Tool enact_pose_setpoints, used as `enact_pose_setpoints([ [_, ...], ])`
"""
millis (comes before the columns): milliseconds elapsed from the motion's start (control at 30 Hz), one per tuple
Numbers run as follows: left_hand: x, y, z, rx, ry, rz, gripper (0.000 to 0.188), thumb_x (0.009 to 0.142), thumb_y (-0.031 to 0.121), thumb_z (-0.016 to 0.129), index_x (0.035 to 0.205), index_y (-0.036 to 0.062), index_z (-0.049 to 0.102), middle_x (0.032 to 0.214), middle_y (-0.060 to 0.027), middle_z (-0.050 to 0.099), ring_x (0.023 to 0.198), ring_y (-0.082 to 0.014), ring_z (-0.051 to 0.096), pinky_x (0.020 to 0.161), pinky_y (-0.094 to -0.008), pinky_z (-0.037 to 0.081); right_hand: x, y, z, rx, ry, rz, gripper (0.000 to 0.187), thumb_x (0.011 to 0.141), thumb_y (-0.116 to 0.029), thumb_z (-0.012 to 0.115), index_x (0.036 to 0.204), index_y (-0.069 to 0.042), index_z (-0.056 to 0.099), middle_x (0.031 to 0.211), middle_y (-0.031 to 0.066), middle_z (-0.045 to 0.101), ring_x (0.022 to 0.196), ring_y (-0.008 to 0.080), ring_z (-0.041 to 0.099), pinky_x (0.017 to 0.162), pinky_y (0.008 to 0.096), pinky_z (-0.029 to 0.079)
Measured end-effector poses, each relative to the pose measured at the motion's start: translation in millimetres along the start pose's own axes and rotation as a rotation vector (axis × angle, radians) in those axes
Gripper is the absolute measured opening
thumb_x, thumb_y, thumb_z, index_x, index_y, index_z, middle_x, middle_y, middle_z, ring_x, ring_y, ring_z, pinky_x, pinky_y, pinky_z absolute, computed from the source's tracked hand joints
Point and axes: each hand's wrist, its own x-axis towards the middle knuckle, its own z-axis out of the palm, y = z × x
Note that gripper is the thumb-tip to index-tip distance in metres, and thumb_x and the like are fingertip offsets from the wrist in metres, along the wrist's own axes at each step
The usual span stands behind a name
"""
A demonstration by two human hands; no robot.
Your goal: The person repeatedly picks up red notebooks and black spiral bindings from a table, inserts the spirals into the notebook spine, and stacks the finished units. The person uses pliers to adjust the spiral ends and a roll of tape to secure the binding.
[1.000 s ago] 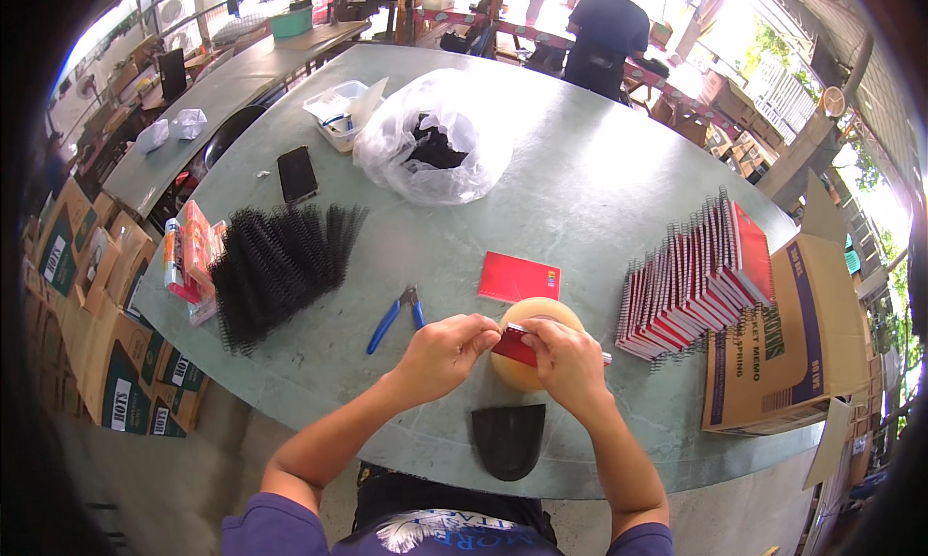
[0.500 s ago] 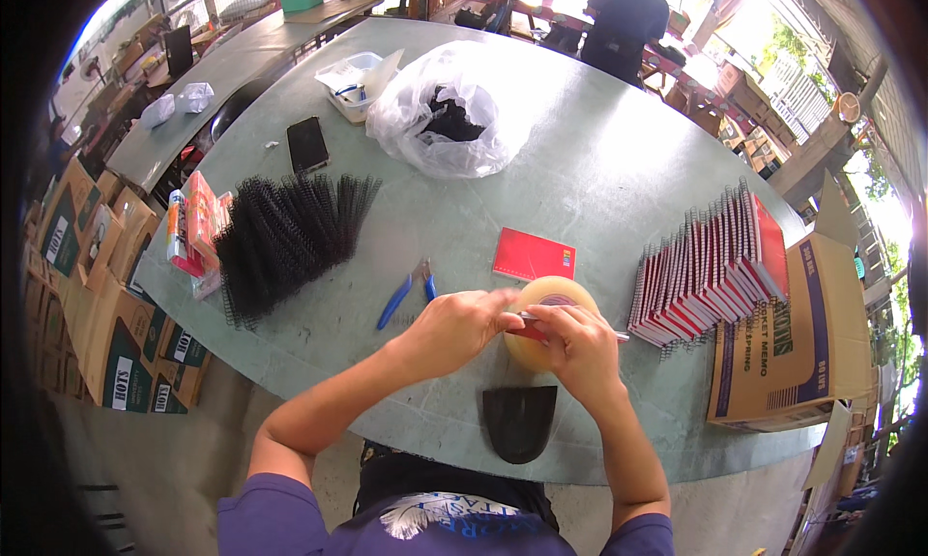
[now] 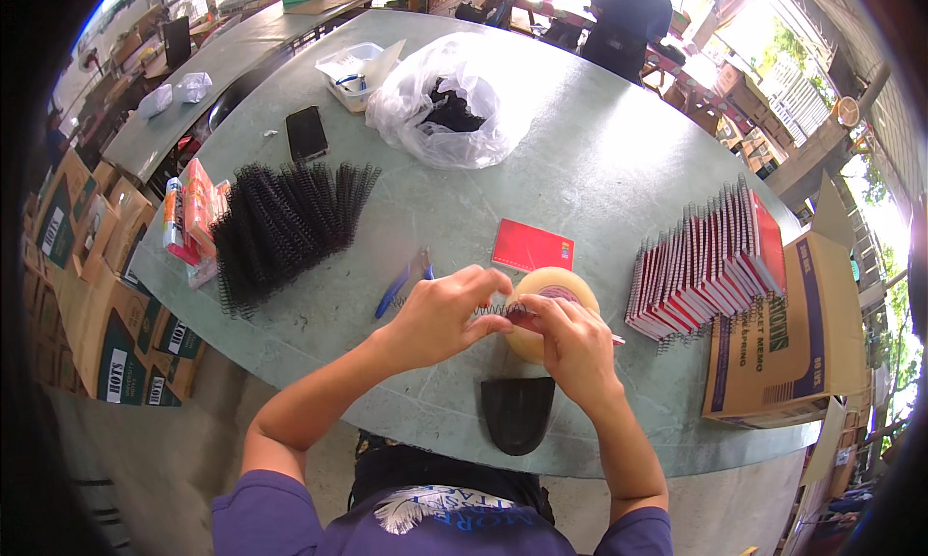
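My left hand [image 3: 440, 314] curls its thumb and fingers around a black spiral binding coil [image 3: 491, 309], its turns showing between them. The coil runs toward my right hand [image 3: 575, 348], which pinches a small notebook [image 3: 619, 340]; most of that notebook is hidden by the fingers. Below and behind the right hand lies a wide roll of clear yellowish tape [image 3: 527, 348]. Just beyond the roll a red notebook [image 3: 534, 245] rests flat. Blue-handled pliers [image 3: 394, 295] lie left of my left hand, partly covered by it. A dark rounded pad [image 3: 518, 417] sits nearer to me.
Many black coils [image 3: 285, 232] are heaped at the left beside orange packets [image 3: 198, 208]. A row of spiral notebooks [image 3: 701, 266] stands at the right by an open carton [image 3: 783, 334]. Farther back are a phone [image 3: 307, 133], a plastic bag [image 3: 440, 102] and a white tub [image 3: 350, 73].
My left hand's fingers have spread apart from the notebook's edge, and the coil now shows between them. My right hand keeps its hold, shifted slightly. The view has tilted a little.
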Motion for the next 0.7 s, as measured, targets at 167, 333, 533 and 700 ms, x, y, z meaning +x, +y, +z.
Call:
enact_pose_setpoints([
  [167, -2.5, -11.5, 12.3, -0.04, -0.005, 0.027, 0.022, 0.09, 0.025, 0.057, 0.088, 0.0031, 0.06, 0.069, -0.0092, 0.061, 0.059, -0.0173, 0.059, 0.055, -0.0307, 0.047, -1.2, -6.6, -6.0, -0.007, -0.059, 0.041, 0.032, 0.075, -0.002, 0.059, 0.106, -0.011, 0.058, 0.08, 0.0062, 0.061, 0.075, 0.0242, 0.061, 0.066, 0.0378, 0.046],
  [333, 3.6, 8.4, 1.3, -0.365, -0.266, -0.45, 0.027, 0.094, 0.024, 0.051, 0.086, -0.001, 0.059, 0.06, -0.009, 0.058, 0.055, -0.0139, 0.057, 0.052, -0.0279, 0.045, -8.8, -3.9, -3.6, -0.043, -0.048, 0.052, 0.029, 0.077, -0.004, 0.058, 0.105, -0.01, 0.058, 0.079, 0.0061, 0.061, 0.075, 0.0242, 0.06, 0.066, 0.0374, 0.046],
  [533, 3.1, -6.7, 25.0, 0.063, 0.282, 0.239, 0.02, 0.09, 0.026, 0.057, 0.093, 0.0061, 0.06, 0.067, -0.0091, 0.06, 0.056, -0.0229, 0.058, 0.055, -0.0327, 0.048, -3.8, -4.9, -4.0, -0.042, -0.068, 0.104, 0.021, 0.077, -0.007, 0.059, 0.098, -0.008, 0.059, 0.082, 0.0085, 0.064, 0.08, 0.0255, 0.062, 0.068, 0.037, 0.047],
  [700, 6.3, -16.4, 0.8, 0.159, -0.023, 0.138, 0.024, 0.086, 0.03, 0.06, 0.099, 0.0106, 0.06, 0.08, -0.0093, 0.06, 0.069, -0.0278, 0.06, 0.058, -0.0369, 0.049, -8.9, 5.6, -2.8, -0.229, -0.139, 0.175, 0.015, 0.079, -0.01, 0.057, 0.094, -0.007, 0.058, 0.086, 0.0103, 0.065, 0.079, 0.0304, 0.062, 0.07, 0.0409, 0.049],
])
